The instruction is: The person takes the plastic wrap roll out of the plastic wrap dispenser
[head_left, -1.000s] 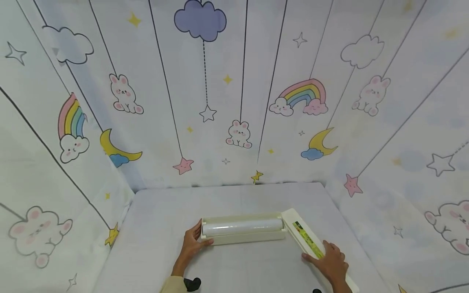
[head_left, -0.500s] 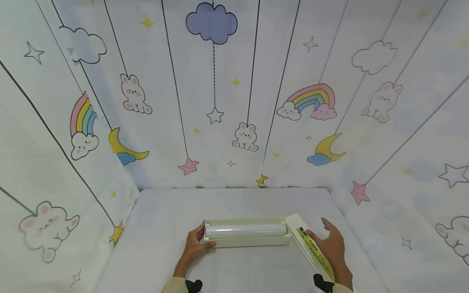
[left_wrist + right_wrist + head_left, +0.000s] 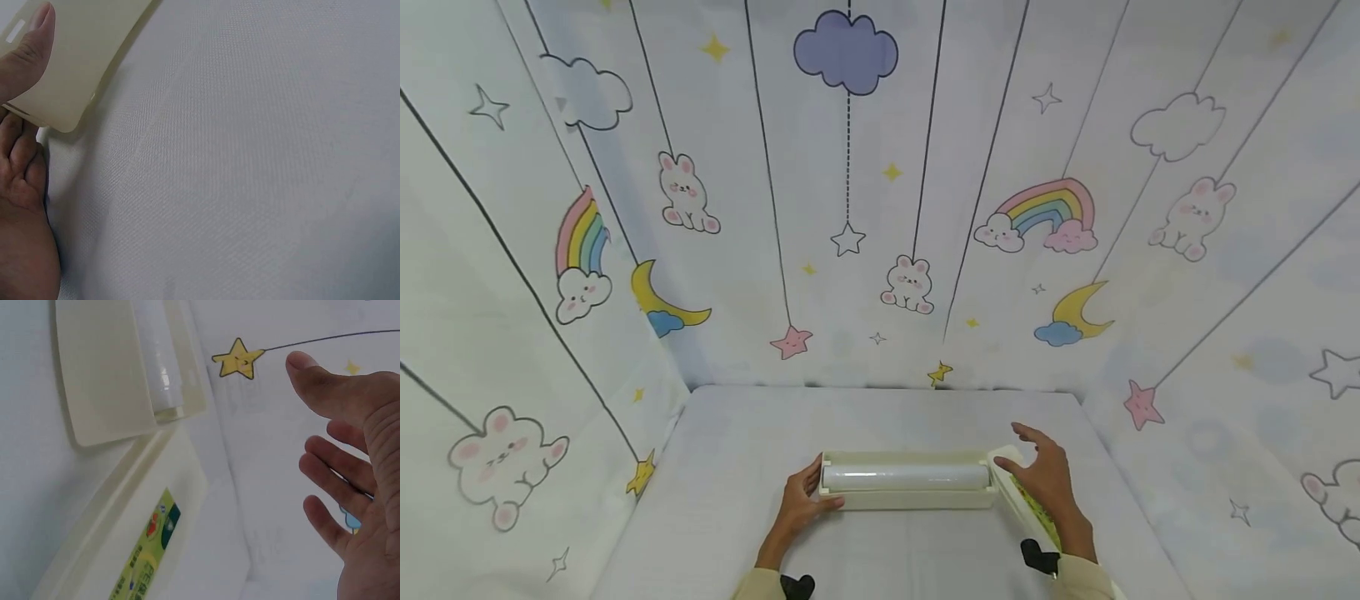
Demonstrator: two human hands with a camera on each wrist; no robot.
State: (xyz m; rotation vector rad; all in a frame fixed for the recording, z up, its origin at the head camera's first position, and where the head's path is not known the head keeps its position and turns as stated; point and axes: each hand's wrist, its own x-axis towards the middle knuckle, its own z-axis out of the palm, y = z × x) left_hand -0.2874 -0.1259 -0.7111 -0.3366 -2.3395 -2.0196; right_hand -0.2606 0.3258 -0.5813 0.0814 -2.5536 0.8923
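Note:
A cream cling film box (image 3: 917, 501) lies crosswise on the white cloth, with a white film roll (image 3: 906, 477) inside. My left hand (image 3: 799, 505) grips its left end; in the left wrist view the thumb (image 3: 36, 53) presses the front wall and curled fingers lie at the end. The box's lid (image 3: 181, 465), off and bearing a green label (image 3: 147, 547), slants from the box's right end towards me. Over that lid hovers my right hand (image 3: 1048, 477), thumb and fingers spread, holding nothing. The right wrist view shows a gap between this hand and the box.
A white cloth-covered table (image 3: 752, 421) spreads around the box. Patterned white sheets (image 3: 835, 325) with printed rabbits and stars rise behind it and on both sides. Black wrist straps (image 3: 1040, 557) sit at both sleeves.
My right hand has let go of the lid and moved up and left to near the box's right end, its fingers spreading. The left hand keeps its grip. The view has shifted slightly.

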